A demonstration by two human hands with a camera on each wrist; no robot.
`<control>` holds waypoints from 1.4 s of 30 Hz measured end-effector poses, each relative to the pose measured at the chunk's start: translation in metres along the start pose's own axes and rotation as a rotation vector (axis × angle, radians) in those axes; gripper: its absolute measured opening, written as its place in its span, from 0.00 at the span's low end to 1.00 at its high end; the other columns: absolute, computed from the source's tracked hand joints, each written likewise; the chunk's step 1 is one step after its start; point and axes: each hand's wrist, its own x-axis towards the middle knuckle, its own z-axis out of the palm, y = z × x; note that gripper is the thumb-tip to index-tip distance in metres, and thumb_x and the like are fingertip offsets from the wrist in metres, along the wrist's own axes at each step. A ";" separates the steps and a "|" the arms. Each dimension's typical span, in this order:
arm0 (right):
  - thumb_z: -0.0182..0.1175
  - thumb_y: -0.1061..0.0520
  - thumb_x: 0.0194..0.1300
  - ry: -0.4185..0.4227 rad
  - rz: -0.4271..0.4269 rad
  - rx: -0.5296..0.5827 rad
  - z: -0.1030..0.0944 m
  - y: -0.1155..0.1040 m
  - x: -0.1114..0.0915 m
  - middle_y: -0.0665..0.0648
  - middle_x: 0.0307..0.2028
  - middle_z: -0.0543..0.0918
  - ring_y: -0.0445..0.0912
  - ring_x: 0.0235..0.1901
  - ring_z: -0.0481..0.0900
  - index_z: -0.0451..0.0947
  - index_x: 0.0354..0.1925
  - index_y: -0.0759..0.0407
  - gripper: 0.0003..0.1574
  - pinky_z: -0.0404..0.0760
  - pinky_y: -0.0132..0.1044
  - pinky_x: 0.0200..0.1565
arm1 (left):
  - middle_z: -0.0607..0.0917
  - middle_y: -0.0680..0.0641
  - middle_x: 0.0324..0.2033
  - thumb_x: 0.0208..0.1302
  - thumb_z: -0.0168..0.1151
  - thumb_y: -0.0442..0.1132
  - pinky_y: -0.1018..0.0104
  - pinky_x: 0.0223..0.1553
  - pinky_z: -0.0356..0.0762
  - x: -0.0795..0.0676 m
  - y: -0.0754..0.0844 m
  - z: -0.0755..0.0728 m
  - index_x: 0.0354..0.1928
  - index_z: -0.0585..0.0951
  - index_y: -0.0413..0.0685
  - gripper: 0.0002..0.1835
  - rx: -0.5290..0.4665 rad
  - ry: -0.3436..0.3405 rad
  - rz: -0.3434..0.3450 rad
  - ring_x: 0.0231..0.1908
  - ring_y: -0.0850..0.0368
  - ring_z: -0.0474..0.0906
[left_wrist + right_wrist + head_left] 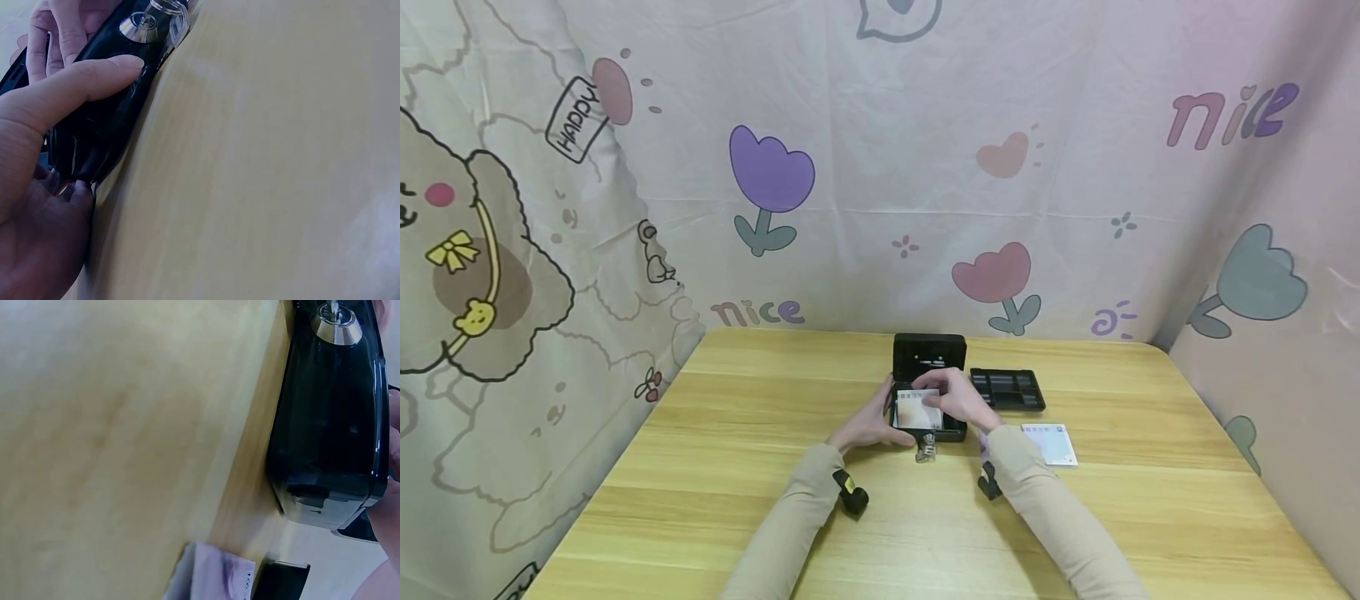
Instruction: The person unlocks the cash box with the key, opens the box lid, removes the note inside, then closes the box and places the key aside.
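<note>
Left hand (868, 425) clamps the black box (929, 348); right hand (962, 396) over notepaper (914, 412), pinch unclear (light, bendy, I'd guess): edges offer the best hold.

The box (954, 435) is black and glossy, its lid (930, 355) raised along the far side, with a silver lock (338, 331) on the near wall and keys (927, 451) hanging there. Within the box, toward its left side, sits a square, whitish pad (916, 414), small dark print along its far edge.
</note>
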 end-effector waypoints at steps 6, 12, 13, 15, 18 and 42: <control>0.65 0.69 0.61 0.009 0.009 0.028 -0.001 0.000 -0.003 0.64 0.48 0.88 0.45 0.37 0.82 0.85 0.48 0.63 0.16 0.81 0.29 0.38 | 0.40 0.37 0.81 0.46 0.81 0.39 0.42 0.80 0.46 0.000 -0.001 0.000 0.80 0.35 0.42 0.72 -0.008 -0.007 -0.010 0.80 0.41 0.41; 0.66 0.66 0.62 0.018 -0.001 0.026 -0.002 -0.001 -0.004 0.65 0.47 0.88 0.40 0.31 0.77 0.85 0.48 0.64 0.15 0.77 0.27 0.34 | 0.40 0.36 0.81 0.46 0.81 0.38 0.42 0.80 0.45 -0.001 0.000 0.000 0.80 0.35 0.41 0.72 -0.008 -0.006 -0.010 0.80 0.41 0.41; 0.66 0.66 0.62 0.019 -0.005 0.028 -0.002 -0.001 -0.005 0.65 0.46 0.88 0.40 0.31 0.77 0.85 0.48 0.65 0.14 0.77 0.27 0.33 | 0.40 0.37 0.81 0.46 0.81 0.38 0.43 0.80 0.45 -0.001 0.000 0.000 0.80 0.35 0.41 0.72 -0.005 -0.006 -0.009 0.80 0.42 0.40; 0.66 0.65 0.63 0.028 0.001 0.035 -0.003 -0.002 -0.005 0.64 0.46 0.89 0.39 0.32 0.78 0.85 0.48 0.65 0.14 0.79 0.27 0.34 | 0.40 0.36 0.81 0.46 0.81 0.38 0.43 0.80 0.45 -0.001 0.001 0.000 0.80 0.35 0.41 0.72 0.000 -0.006 -0.005 0.80 0.42 0.41; 0.66 0.65 0.63 0.055 0.010 0.045 -0.004 -0.002 -0.007 0.63 0.46 0.89 0.40 0.32 0.79 0.86 0.48 0.63 0.14 0.80 0.27 0.35 | 0.41 0.37 0.81 0.45 0.81 0.37 0.44 0.80 0.45 -0.001 0.001 0.000 0.80 0.36 0.41 0.71 -0.003 -0.005 0.009 0.80 0.42 0.42; 0.65 0.54 0.68 0.194 0.087 0.106 -0.030 -0.021 -0.029 0.60 0.51 0.87 0.44 0.39 0.80 0.84 0.53 0.58 0.17 0.79 0.32 0.42 | 0.42 0.40 0.81 0.43 0.82 0.36 0.47 0.80 0.43 0.000 0.001 0.000 0.81 0.37 0.46 0.72 -0.004 -0.007 0.026 0.81 0.45 0.42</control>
